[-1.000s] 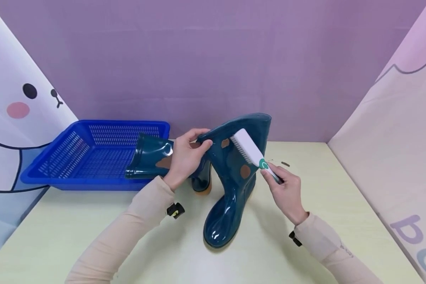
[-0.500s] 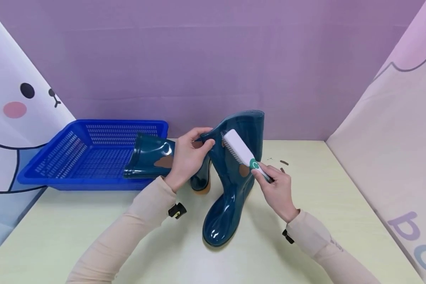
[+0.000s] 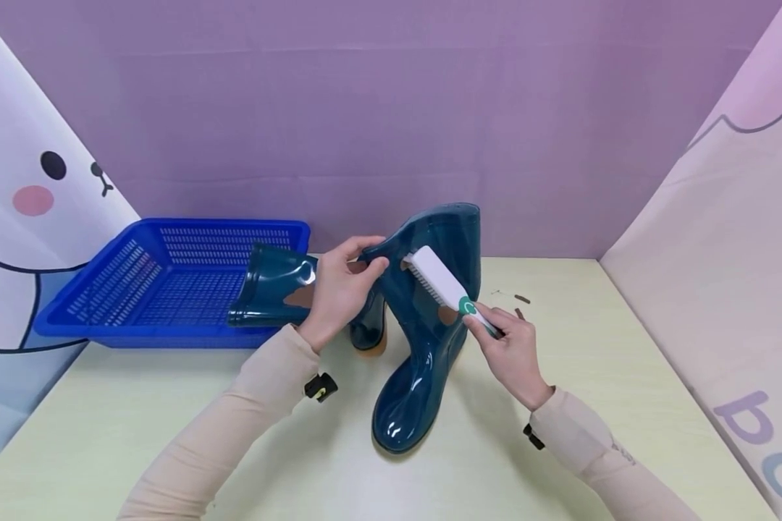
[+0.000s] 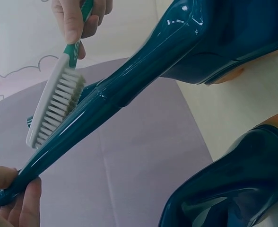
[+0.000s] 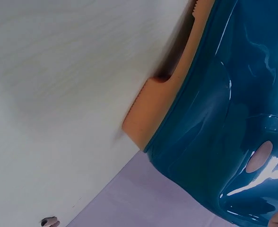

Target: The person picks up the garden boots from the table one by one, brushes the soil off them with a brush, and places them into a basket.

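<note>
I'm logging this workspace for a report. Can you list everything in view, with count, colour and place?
upright boot: one, dark teal with brown patches, standing mid-table, shaft top pinched by the left hand.
lying boot: one, dark teal with a brown patch, on its side, shaft end over the basket's rim.
brush: one, white with a green handle, bristles against the upright boot's shaft.
basket: one, blue, table's left rear.
brown bits: a few, on the table right of the boots.
table: one, pale yellow.
left hand: one, pinches the boot's rim.
right hand: one, grips the brush handle.
</note>
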